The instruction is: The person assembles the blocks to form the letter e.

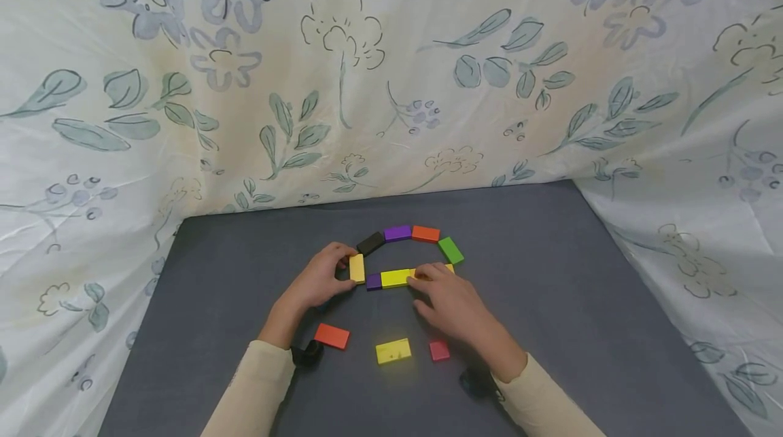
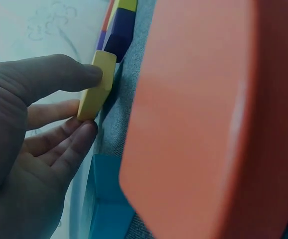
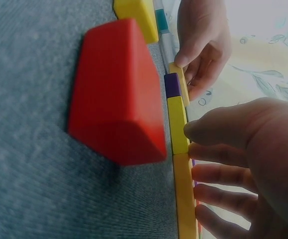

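My left hand [image 1: 318,279] pinches a pale yellow block [image 1: 357,269] between thumb and fingers at the left end of an arc of blocks. From there the arc runs through a black block [image 1: 370,243], a purple one [image 1: 397,233], an orange-red one [image 1: 425,234] and a green one [image 1: 450,251]. Below the arc lies a straight row: a dark purple block [image 1: 374,281], a bright yellow block [image 1: 395,278] and an orange-yellow piece [image 3: 184,194]. With fairly straight fingers, my right hand [image 1: 454,302] touches this row, partly hiding its right part.
Nearer me lie a loose orange-red block [image 1: 332,336], a yellow block [image 1: 393,351] and a small red block [image 1: 439,351]. A blue block [image 2: 106,199] sits under the left hand. Floral cloth [image 1: 391,83] hangs behind the dark table [image 1: 214,287].
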{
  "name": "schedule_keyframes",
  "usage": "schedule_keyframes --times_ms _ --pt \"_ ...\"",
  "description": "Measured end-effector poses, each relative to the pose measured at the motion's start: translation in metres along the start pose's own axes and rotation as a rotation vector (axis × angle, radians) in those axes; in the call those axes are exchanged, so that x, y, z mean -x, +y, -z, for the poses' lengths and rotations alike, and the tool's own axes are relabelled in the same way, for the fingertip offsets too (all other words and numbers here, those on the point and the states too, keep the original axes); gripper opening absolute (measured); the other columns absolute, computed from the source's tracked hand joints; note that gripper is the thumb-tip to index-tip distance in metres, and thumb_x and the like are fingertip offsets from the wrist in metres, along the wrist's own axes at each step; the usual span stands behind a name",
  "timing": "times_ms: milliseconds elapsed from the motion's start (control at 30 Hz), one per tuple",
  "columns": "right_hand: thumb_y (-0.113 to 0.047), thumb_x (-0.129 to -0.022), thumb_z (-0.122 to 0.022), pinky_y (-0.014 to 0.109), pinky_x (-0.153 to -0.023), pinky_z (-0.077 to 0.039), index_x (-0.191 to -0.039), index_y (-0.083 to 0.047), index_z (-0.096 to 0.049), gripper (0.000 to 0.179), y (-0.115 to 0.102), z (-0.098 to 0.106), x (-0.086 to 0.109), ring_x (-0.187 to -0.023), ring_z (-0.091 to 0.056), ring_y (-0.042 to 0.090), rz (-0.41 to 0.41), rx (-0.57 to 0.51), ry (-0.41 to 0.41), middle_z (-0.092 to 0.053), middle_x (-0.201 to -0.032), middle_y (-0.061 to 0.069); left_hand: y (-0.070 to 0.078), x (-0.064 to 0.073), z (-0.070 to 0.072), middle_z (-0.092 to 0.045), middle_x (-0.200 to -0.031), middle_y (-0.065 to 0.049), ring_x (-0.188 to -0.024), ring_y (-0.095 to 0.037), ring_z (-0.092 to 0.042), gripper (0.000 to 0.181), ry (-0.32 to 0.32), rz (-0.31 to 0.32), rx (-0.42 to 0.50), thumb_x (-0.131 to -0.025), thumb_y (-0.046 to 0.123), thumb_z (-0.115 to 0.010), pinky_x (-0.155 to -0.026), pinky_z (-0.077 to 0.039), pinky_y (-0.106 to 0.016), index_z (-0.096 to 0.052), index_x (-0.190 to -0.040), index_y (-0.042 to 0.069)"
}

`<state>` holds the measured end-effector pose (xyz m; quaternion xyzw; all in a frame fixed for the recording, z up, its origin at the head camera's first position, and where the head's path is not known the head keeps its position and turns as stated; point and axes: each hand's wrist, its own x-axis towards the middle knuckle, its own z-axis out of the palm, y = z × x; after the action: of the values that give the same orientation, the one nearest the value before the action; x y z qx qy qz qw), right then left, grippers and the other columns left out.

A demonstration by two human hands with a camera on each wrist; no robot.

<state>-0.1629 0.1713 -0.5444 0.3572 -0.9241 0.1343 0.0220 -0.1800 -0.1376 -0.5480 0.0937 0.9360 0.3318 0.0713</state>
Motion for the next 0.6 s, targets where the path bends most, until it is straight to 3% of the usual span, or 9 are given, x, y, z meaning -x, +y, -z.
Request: schedule_keyframes --times_ms 600 --pt "-0.031 -0.098 -0.083 0.042 -0.091 -0.060 -0.141 -0.016 -0.075 0.046 -0.0025 0.0000 0.0011 -0.127 -0.056 0.021 -0.018 0.012 -0.023 -0.064 -0.139 0.001 0.0022 0.0002 -0.0021 -0.061 -0.135 -0.011 -0.108 -0.025 -0.062 0.056 0.004 0.010 -0.007 -0.088 0.011 -0.092 -0.098 -0.056 -0.045 -0.068 -0.138 0.004"
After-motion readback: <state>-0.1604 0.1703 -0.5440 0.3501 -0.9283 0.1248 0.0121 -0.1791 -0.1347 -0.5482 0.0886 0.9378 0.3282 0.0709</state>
